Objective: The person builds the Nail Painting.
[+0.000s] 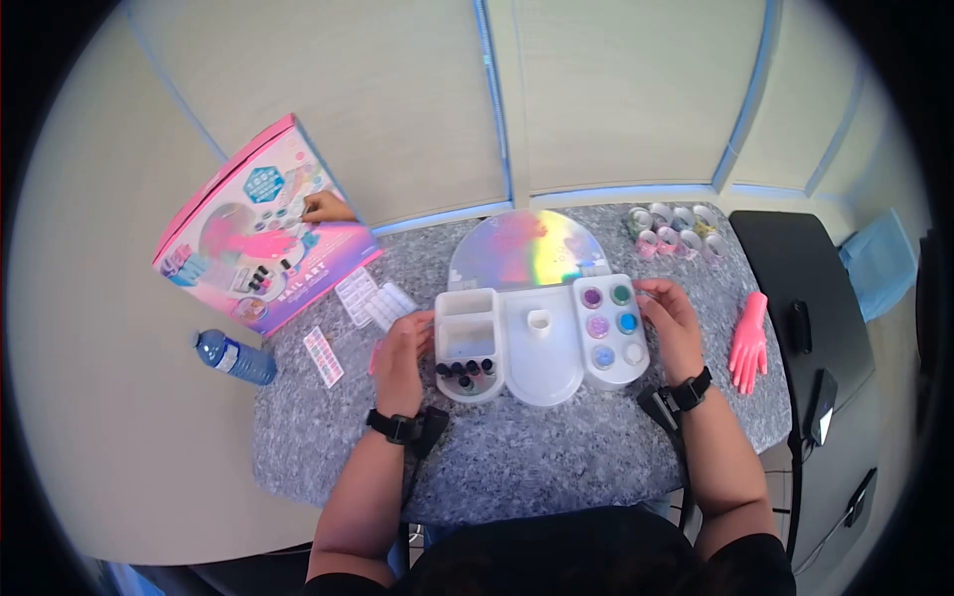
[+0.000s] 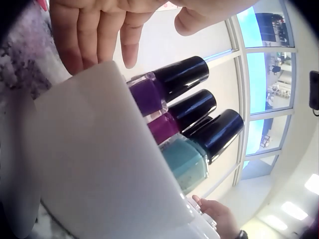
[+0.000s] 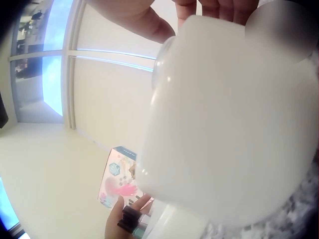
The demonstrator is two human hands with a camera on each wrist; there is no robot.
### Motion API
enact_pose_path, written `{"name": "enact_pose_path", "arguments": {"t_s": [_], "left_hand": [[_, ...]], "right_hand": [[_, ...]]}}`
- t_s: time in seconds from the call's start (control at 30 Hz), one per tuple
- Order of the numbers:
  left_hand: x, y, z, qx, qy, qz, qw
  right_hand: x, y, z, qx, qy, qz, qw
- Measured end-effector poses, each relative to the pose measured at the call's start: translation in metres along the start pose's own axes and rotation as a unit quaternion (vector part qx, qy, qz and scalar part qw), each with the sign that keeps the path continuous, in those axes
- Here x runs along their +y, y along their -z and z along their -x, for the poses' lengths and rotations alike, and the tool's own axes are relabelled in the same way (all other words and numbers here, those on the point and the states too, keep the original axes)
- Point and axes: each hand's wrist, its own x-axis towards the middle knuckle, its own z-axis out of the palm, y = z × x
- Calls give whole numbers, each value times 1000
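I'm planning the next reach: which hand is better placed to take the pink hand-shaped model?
Probably the right hand, at the side of the white plastic organizer nearer the pink hand-shaped model; the left hand is on the opposite side.

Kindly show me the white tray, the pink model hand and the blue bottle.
White tray (image 1: pixel 544 372), head view, bare middle section.
Pink model hand (image 1: pixel 748 348), head view, middle.
Blue bottle (image 1: pixel 238 360), head view, middle of its side.

There are 1 white organizer (image 1: pixel 542 375), 1 printed box (image 1: pixel 266 230), 1 water bottle (image 1: pixel 235 360), 1 pink model hand (image 1: pixel 749 348) and 3 small rectangular packs (image 1: pixel 323 357). Colour pots (image 1: pixel 597 326) number 6, overlapping polish bottles (image 2: pixel 185 162) at least 4, and clustered small tubs (image 1: pixel 667 239) about 8.
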Motion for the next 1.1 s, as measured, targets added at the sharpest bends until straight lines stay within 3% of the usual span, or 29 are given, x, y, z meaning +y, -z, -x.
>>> {"name": "enact_pose_path", "arguments": {"t_s": [0.17, 0.3, 0.37, 0.4, 0.43, 0.47, 0.5, 0.57, 0.6, 0.63, 0.7, 0.73, 0.87, 0.93, 1.0, 1.07, 1.1], "left_hand": [[-1, 2, -2, -1, -3, -11, 1000], [-6, 6, -5, 8, -15, -21, 1000], [-3, 4, -3, 8, -13, -13, 1000], [-1, 3, -2, 11, -8, -9, 1000], [1, 1, -3, 12, -6, -5, 1000], [2, 1, -3, 9, -10, -6, 1000], [0, 1, -2, 10, -9, -10, 1000], [0, 0, -1, 12, -11, -17, 1000], [1, -1, -1, 12, -18, -20, 1000], [2, -1, -1, 12, -24, -23, 999], [-1, 1, -2, 10, -23, -30, 999], [-1, 2, -2, 8, -21, -35, 999], [2, 0, -1, 18, -19, -25, 999], [2, 3, -1, 34, -28, -33, 998], [1, 8, 1, 38, -36, -38, 998], [9, 11, 2, 34, -54, -37, 997], [12, 11, 4, 32, -47, -28, 998]], "right_hand": [[-6, 6, -2, 5, -11, 3, 1000], [-37, 16, -32, 38, 73, 10, 997], [-69, 15, -44, 33, 95, 201, 974], [-70, 18, -55, 36, 95, 200, 975], [-68, 22, -70, 52, 178, 350, 918], [-63, 26, -84, 67, 255, 490, 831], [-53, 30, -101, 71, 256, 489, 831], [-34, 29, -129, 64, 185, 623, 758], [-29, 28, -137, 43, 109, 647, 754], [-26, 24, -143, 43, 109, 645, 755], [-19, 16, -154, 55, 10, 684, 727], [-5, 19, -160, 82, 51, 698, 710], [-5, 19, -175, 50, 25, 704, 708], [-34, 4, -154, 60, 107, 623, 772], [-73, -15, -104, 35, 286, 422, 860], [-106, -38, -46, -43, 334, 352, 873], [-115, -43, -19, -89, 369, 354, 855]]}}
